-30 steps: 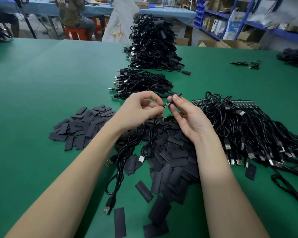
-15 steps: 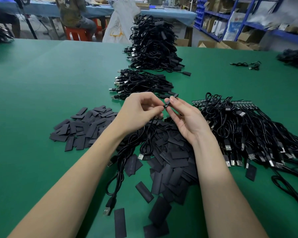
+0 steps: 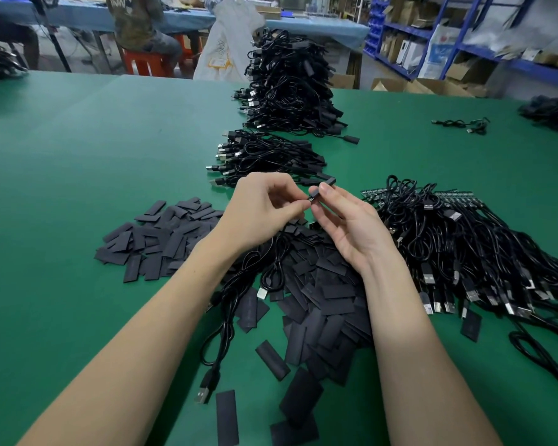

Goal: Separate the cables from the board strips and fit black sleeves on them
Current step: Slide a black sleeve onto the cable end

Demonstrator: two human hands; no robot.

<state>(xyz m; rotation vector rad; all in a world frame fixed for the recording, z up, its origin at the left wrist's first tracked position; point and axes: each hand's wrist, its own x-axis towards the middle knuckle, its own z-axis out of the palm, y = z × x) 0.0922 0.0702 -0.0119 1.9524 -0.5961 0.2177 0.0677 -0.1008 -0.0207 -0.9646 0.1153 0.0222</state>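
Observation:
My left hand [image 3: 261,210] pinches the end of a black cable [image 3: 226,326] that trails down across the green table to a USB plug [image 3: 204,394]. My right hand [image 3: 348,226] holds a short black sleeve [image 3: 321,188] at that cable end, fingertip to fingertip with the left. Flat black sleeves lie in a heap [image 3: 316,300] under my wrists and in a second heap [image 3: 161,236] to the left. On the right, a tangle of black cables [image 3: 464,249] is still attached to green board strips [image 3: 372,193].
Two stacks of cables lie beyond my hands, a low one [image 3: 264,159] and a tall one [image 3: 290,85]. A loose cable [image 3: 461,123] and another heap [image 3: 551,112] sit at the far right. A person sits on a red stool [image 3: 142,64] behind the table. Blue shelves [image 3: 464,37] stand at the right.
Both hands stay close together at the same spot. The sleeve in my right hand has shifted slightly against the cable end held by my left fingers.

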